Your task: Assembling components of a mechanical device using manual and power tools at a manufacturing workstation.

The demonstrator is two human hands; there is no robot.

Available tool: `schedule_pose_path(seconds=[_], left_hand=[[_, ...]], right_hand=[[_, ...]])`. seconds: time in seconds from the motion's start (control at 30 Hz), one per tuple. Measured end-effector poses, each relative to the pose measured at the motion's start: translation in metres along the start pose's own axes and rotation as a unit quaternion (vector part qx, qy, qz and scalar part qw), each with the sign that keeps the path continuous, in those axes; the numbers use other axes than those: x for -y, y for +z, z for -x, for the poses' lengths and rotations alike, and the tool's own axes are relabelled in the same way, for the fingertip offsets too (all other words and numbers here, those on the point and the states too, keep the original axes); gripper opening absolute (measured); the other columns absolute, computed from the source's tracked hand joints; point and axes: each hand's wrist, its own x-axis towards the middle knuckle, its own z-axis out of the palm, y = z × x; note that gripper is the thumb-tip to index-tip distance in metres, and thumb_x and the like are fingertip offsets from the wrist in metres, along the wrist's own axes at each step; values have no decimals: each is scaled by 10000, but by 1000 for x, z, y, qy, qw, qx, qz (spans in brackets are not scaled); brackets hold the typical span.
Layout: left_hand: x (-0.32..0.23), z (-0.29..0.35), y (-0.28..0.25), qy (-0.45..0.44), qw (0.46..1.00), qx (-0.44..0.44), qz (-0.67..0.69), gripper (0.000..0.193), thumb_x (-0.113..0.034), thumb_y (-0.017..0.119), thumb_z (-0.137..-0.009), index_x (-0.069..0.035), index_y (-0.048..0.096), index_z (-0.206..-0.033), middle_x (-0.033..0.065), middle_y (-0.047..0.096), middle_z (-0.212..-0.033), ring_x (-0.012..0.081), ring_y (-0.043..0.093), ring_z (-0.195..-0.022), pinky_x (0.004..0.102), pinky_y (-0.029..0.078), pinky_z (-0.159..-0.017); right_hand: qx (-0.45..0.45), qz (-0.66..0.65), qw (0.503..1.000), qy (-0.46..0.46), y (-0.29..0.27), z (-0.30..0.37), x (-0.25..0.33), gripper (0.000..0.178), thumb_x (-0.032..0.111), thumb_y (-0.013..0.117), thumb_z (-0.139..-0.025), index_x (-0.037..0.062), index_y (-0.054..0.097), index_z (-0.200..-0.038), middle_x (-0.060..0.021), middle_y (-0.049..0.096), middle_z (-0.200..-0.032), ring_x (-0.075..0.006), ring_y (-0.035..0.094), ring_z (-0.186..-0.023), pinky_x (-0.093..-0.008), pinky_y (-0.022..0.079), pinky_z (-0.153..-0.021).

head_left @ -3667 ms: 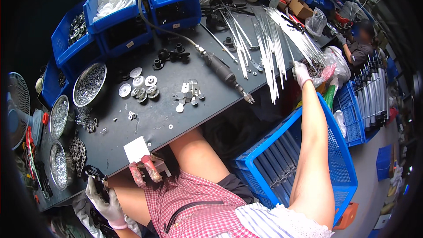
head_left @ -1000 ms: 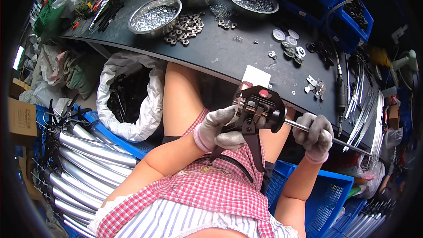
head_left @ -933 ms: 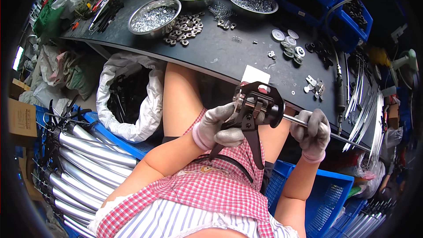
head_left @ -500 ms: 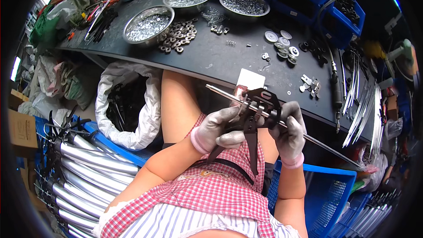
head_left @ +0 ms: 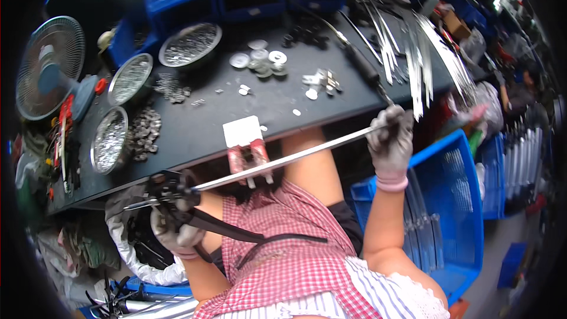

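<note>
My gloved left hand (head_left: 174,230) is wrapped round a black trigger handle (head_left: 221,224), like that of a caulking gun, at lower left. A long metal rod (head_left: 307,152) passes through its frame, with a short end poking out on the left. It slants up to the right, where my gloved right hand (head_left: 391,142) has its fingers closed on the far end. Behind the rod, at the table edge, is a red fixture (head_left: 247,156) with a white plate (head_left: 241,132) on top.
On the dark table (head_left: 201,124) lie white discs (head_left: 260,62), loose nuts (head_left: 144,133) and metal strips (head_left: 413,65). Metal bowls (head_left: 190,45) stand at the left, before blue bins (head_left: 248,0). A power screwdriver (head_left: 360,62) lies behind my right hand. A blue crate (head_left: 455,201) stands at my right.
The view has turned to the right. My left hand has carried the trigger handle leftward, away from my right hand. My right hand has moved from beside the handle to the rod's far end.
</note>
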Motion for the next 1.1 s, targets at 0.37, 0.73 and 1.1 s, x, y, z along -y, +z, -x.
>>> schedule_pose_path(seconds=[0.37, 0.73, 1.1], left_hand=[[63, -14, 9, 20, 967, -147, -206, 764, -484, 636, -873, 102, 449, -1326, 208, 637, -1107, 97, 438, -406, 205, 296, -344], [64, -15, 12, -19, 957, -165, -239, 764, -469, 639, -861, 125, 440, -1299, 234, 633, -1053, 104, 473, -409, 202, 328, -349], [76, 3, -22, 22, 985, -29, -167, 521, -316, 479, -981, -19, 461, -1409, 166, 607, -1303, 255, 577, -1223, 377, 498, -975]], right_hand=[[-60, 55, 981, 177, 58, 34, -69, 372, 453, 445, -1033, 118, 581, -947, -14, 594, -702, -95, 528, -544, -231, 421, -490], [61, -19, 964, 258, 79, 57, -82, 374, 410, 492, -1023, 61, 570, -1133, -44, 641, -835, -114, 589, -702, -244, 468, -629], [156, 64, 970, 175, 81, 76, -96, 395, 388, 565, -977, 16, 608, -1103, -2, 604, -964, -77, 552, -835, -228, 445, -741]])
